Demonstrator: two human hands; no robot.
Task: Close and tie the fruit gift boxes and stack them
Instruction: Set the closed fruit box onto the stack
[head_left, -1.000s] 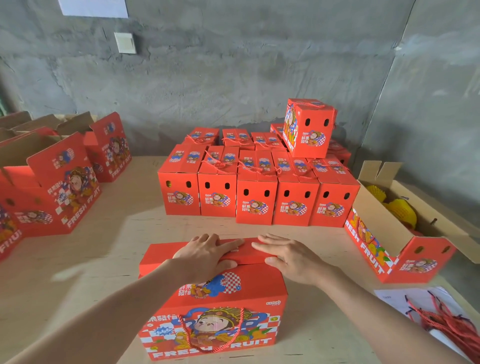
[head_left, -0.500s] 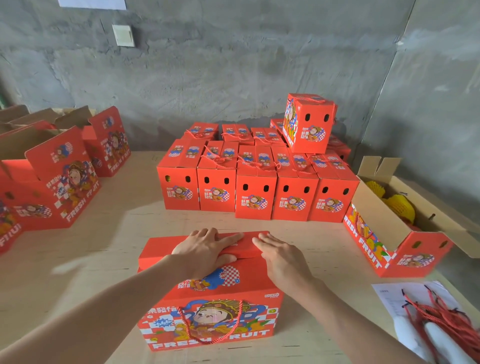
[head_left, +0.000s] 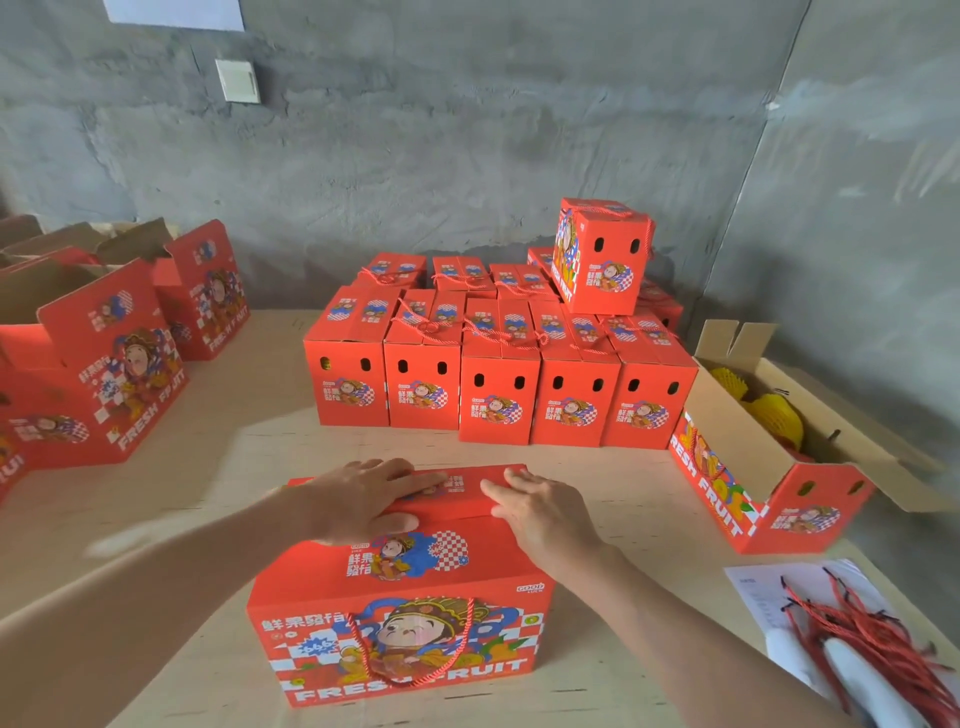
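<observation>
Red fruit gift box (head_left: 400, 613) on worktop (head_left: 218, 467), left hand (head_left: 358, 499) and right hand (head_left: 545, 514) flat, fingers straight, pressing its top flaps, gripping nothing

The plywood table (head_left: 234, 467) carries closed red boxes (head_left: 498, 410), open boxes (head_left: 104, 374) either side and a paper sheet (head_left: 753, 587).

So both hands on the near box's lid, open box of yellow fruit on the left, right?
No. The head view shows left hand and right hand on the lid of the near box, but the open box of yellow fruit is on the right.
</observation>
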